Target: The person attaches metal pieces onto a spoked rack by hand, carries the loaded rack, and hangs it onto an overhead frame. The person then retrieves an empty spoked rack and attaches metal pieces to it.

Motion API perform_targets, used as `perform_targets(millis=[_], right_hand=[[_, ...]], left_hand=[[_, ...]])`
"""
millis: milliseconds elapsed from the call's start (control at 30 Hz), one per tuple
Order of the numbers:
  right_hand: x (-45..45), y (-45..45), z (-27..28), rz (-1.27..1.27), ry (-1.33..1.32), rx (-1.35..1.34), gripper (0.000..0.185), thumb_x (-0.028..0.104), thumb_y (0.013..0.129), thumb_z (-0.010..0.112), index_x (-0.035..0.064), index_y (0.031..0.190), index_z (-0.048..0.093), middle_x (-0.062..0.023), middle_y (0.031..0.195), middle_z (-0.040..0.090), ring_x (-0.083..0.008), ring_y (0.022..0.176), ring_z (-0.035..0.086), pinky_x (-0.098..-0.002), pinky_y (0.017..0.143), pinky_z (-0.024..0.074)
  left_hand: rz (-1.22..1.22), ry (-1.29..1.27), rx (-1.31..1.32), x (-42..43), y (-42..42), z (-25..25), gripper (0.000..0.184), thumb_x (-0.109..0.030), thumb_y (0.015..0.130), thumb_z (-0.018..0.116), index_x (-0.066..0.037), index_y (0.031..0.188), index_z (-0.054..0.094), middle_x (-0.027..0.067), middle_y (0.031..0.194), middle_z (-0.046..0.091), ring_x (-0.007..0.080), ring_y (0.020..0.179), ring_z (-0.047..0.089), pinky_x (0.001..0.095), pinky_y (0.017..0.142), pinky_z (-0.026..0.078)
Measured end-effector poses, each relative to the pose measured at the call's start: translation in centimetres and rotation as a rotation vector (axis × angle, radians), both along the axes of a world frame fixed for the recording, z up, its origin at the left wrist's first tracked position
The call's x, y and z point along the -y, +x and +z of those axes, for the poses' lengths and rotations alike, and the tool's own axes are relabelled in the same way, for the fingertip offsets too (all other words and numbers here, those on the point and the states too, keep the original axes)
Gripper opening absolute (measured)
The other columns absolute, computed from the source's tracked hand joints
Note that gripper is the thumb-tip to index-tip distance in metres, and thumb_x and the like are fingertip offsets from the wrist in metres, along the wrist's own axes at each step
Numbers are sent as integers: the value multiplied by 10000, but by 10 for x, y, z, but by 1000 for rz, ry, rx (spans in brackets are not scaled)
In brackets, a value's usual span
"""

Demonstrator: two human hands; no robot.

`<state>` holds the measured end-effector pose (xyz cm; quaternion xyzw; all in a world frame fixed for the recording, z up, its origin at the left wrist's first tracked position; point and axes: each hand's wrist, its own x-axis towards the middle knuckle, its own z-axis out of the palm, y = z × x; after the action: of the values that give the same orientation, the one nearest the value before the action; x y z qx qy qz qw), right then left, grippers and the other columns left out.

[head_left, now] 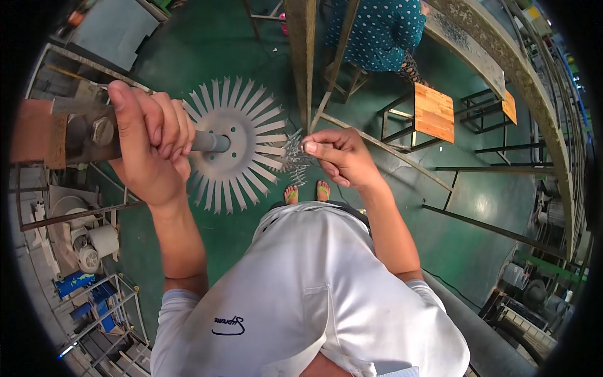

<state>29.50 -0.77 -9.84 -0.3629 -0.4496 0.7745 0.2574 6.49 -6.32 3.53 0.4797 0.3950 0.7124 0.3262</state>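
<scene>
My left hand (154, 135) is wrapped round a grey metal shaft (213, 142), beside a block with a large bolt (102, 131). A grey wheel with slotted radial blades (242, 135) is mounted at the end of this shaft. At the wheel's right edge, a cluster of small thin metal pieces (295, 157) shows; their kind is too small to tell. My right hand (344, 156) is just right of this cluster, thumb and fingertips pinched together. What lies between those fingertips is too small to name.
A vertical metal post (301, 56) rises just beyond my right hand. A person in a dotted teal top (377, 31) sits at a curved metal bench (471, 38). Wooden-topped stools (433, 113) stand right; a motor (100, 245) and metal racks are left. Green floor lies below.
</scene>
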Motion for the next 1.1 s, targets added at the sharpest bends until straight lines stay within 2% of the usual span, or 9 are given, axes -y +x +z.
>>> perform_targets(millis=[100,333,433,500,567,700,833,1000,1100], right_hand=[[-3,-4,0,104,-24,-37,288,227,888,704,-35,1008,682,18,489,445,-36,353,328,-231,335,226],[0,-6,2,170,-7,-37,255,225,892,702,-14,982,697,20,493,457,-34,362,332,-233,335,239],[8,-7,1,165,25,22,205,198,891,700,6,964,707,26,501,465,-33,373,334,-228,337,246],[11,-5,3,105,104,98,196,202,888,706,14,943,715,31,508,479,-32,385,357,-224,347,264],[11,-2,16,102,87,104,195,202,879,716,19,946,727,31,524,510,-28,408,395,-217,361,289],[21,-3,10,77,186,46,222,183,882,708,-3,1001,721,13,540,543,-27,420,422,-219,367,316],[29,-4,16,16,317,168,198,179,878,696,-5,946,720,-4,585,581,-53,471,457,-255,450,359],[37,-10,18,-86,480,369,193,201,863,697,16,915,717,-40,567,557,-79,490,451,-279,477,363],[38,-13,16,-85,535,423,208,223,856,708,25,919,713,-51,557,541,-91,490,438,-282,478,360]], left_hand=[[-20,4,0,1,0,0,500,-378,1060,288,-129,628,322,-24,499,268,72,400,208,226,396,249],[-41,-8,37,5,-3,-3,505,-372,1062,281,-127,623,322,-22,492,273,75,396,207,228,394,254],[22,-45,85,6,3,-4,500,-364,1062,295,-128,622,325,-23,488,273,75,386,205,224,380,241],[2,-55,215,9,-3,-14,493,-353,1060,314,-129,622,328,-25,483,273,72,374,197,223,358,217],[-60,-34,211,7,-7,-20,490,-353,1058,328,-130,622,324,-27,480,270,68,364,192,224,341,197],[23,-30,154,5,6,-14,470,-340,1045,385,-121,634,327,-26,485,284,61,373,210,221,343,205],[21,-51,164,2,5,-19,469,-338,1038,412,-118,632,327,-27,475,279,56,368,212,222,339,205],[34,-58,173,2,3,-18,471,-320,1036,422,-113,624,328,-20,468,287,59,366,214,228,343,208],[46,-36,132,3,0,-23,485,-349,1049,375,-124,624,308,-29,478,265,57,362,200,226,333,201]])
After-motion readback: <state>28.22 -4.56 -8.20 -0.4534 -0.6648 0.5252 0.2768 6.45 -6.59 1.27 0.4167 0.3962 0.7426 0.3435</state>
